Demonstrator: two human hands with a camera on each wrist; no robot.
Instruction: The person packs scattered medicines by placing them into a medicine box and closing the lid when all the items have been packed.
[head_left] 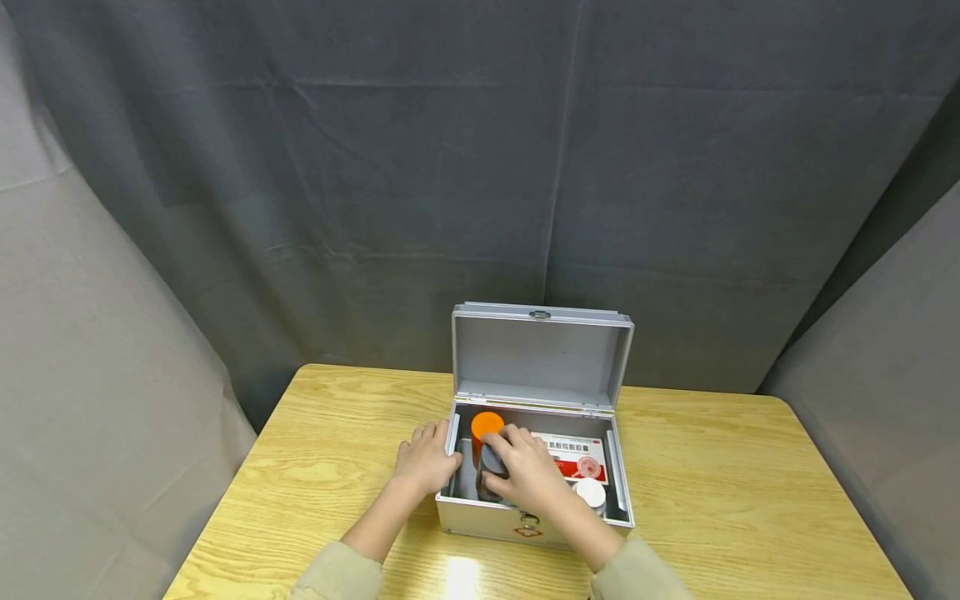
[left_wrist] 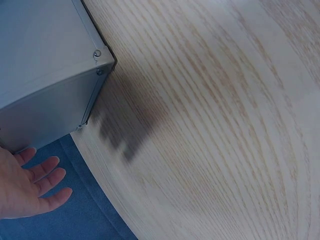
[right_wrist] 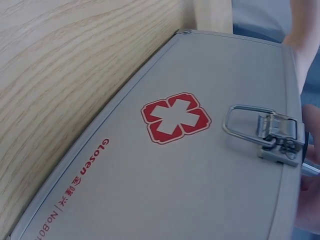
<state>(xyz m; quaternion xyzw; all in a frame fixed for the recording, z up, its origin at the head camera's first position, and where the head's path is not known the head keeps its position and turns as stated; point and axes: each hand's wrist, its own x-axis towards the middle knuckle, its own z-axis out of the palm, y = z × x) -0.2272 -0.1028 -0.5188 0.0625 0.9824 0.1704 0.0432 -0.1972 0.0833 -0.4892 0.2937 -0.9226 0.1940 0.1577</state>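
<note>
An aluminium first-aid case (head_left: pixel 480 518) stands on the table with its lid (head_left: pixel 540 358) raised. My right hand (head_left: pixel 528 471) reaches inside and grips a dark, round-topped container (head_left: pixel 491 463) between thumb and fingers. Much of that container is hidden by the hand. Behind it is an orange-capped bottle (head_left: pixel 487 423). At the case's left rim rests my left hand (head_left: pixel 426 458), thumb over the edge and fingers loosely extended outside. The left wrist view shows these fingers (left_wrist: pixel 47 175) spread beside the case wall (left_wrist: pixel 50 112). A metal latch (right_wrist: pixel 277 131) hangs on the case front.
A white and red medicine box (head_left: pixel 581 457) lies in the right part of the case, with a white-capped bottle (head_left: pixel 590 493) in front of it. The wooden table (head_left: pixel 720 492) extends to both sides. A grey curtain (head_left: pixel 420 183) hangs behind.
</note>
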